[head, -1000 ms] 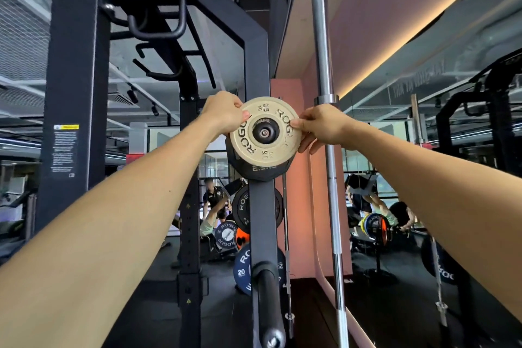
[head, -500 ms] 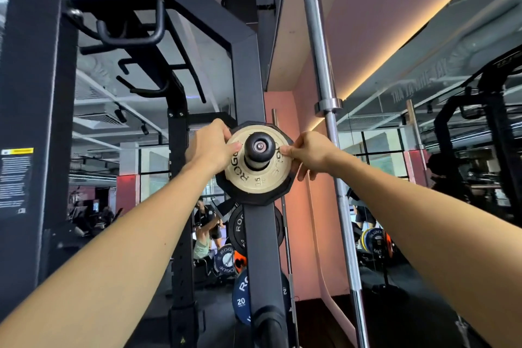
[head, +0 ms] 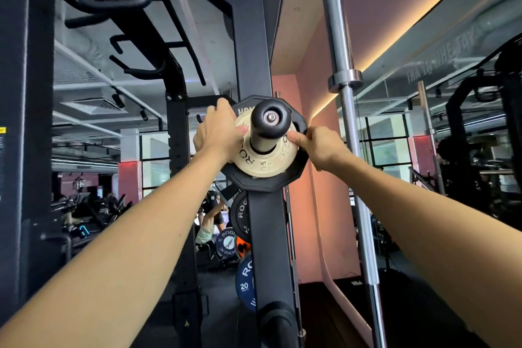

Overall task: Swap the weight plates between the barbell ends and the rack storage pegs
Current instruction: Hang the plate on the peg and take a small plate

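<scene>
A small cream Rogue weight plate (head: 264, 165) sits on a black storage peg (head: 270, 121) of the rack upright (head: 267, 234), pushed back against a larger black plate (head: 296, 175). My left hand (head: 219, 134) grips the cream plate's left edge, fingers behind and thumb on its face. On the right edge, my right hand (head: 317, 145) pinches the same plate, thumb pressed to the front. The peg's end cap sticks out toward me through the plate's hole.
A bare steel barbell (head: 343, 79) stands upright just right of the rack. Lower pegs carry a black plate (head: 240, 216) and a blue 20 plate (head: 245, 282). Another peg end (head: 278, 325) juts out at the bottom. A mirror wall is on the right.
The cream plate has slid along the peg from its tip back to the black plate, both hands moving with it. The view has closed in and tilted upward.
</scene>
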A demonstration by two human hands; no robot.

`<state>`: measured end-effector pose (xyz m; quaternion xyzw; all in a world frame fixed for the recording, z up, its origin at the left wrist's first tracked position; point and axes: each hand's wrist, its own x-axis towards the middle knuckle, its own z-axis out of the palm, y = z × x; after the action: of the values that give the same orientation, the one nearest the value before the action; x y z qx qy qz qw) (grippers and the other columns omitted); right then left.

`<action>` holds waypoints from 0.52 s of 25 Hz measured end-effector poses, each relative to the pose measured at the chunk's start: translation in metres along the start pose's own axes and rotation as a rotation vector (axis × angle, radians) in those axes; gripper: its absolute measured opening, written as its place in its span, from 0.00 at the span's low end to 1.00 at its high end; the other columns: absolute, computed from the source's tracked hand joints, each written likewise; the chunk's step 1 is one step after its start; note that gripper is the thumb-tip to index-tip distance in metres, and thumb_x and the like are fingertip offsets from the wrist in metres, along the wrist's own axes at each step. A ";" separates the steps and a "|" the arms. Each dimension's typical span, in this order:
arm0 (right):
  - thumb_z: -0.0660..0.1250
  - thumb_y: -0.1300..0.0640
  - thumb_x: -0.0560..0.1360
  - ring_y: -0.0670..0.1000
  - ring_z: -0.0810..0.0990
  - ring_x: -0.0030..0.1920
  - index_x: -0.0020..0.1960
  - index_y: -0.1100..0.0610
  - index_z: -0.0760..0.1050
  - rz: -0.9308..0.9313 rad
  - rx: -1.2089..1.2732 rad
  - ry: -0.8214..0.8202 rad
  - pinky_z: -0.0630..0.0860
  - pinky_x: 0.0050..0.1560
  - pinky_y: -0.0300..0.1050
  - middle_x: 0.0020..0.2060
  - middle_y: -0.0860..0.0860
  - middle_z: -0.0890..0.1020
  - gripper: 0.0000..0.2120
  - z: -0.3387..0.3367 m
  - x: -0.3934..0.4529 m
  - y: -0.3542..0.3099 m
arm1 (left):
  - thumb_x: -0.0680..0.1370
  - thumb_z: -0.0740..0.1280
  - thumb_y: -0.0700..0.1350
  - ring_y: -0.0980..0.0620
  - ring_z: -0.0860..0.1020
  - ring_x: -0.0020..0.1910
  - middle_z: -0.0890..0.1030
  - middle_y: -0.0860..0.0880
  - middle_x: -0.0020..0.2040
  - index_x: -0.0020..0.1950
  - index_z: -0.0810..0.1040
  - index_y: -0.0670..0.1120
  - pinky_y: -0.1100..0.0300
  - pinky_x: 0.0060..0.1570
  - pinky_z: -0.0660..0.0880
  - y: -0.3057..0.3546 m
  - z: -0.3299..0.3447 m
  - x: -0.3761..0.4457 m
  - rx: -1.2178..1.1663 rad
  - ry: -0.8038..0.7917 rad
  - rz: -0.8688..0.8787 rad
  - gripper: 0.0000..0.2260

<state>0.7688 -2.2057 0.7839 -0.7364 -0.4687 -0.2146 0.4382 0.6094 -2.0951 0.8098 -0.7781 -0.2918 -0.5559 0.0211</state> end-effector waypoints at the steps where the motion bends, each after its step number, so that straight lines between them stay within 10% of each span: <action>1: 0.58 0.39 0.79 0.54 0.76 0.28 0.36 0.54 0.69 0.002 0.024 0.021 0.77 0.40 0.49 0.27 0.52 0.75 0.21 0.003 -0.003 0.000 | 0.78 0.65 0.46 0.42 0.72 0.49 0.70 0.45 0.55 0.52 0.62 0.49 0.51 0.45 0.65 -0.002 0.000 -0.002 -0.009 -0.013 0.004 0.11; 6: 0.58 0.40 0.79 0.56 0.76 0.41 0.46 0.56 0.70 -0.086 -0.064 0.017 0.74 0.45 0.51 0.41 0.53 0.78 0.18 0.013 -0.024 0.009 | 0.76 0.66 0.42 0.44 0.73 0.50 0.68 0.49 0.51 0.51 0.65 0.48 0.50 0.46 0.70 -0.022 0.001 -0.013 -0.060 -0.109 0.068 0.10; 13: 0.63 0.42 0.77 0.55 0.77 0.54 0.58 0.58 0.72 -0.128 -0.101 -0.237 0.72 0.54 0.47 0.54 0.54 0.79 0.20 0.021 -0.082 -0.008 | 0.70 0.70 0.64 0.47 0.75 0.56 0.74 0.50 0.56 0.57 0.71 0.55 0.49 0.56 0.74 -0.078 -0.039 -0.076 0.076 -0.416 -0.011 0.21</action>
<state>0.7212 -2.2273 0.7168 -0.7463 -0.5517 -0.1769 0.3278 0.5223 -2.0774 0.7350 -0.8732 -0.3147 -0.3720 -0.0134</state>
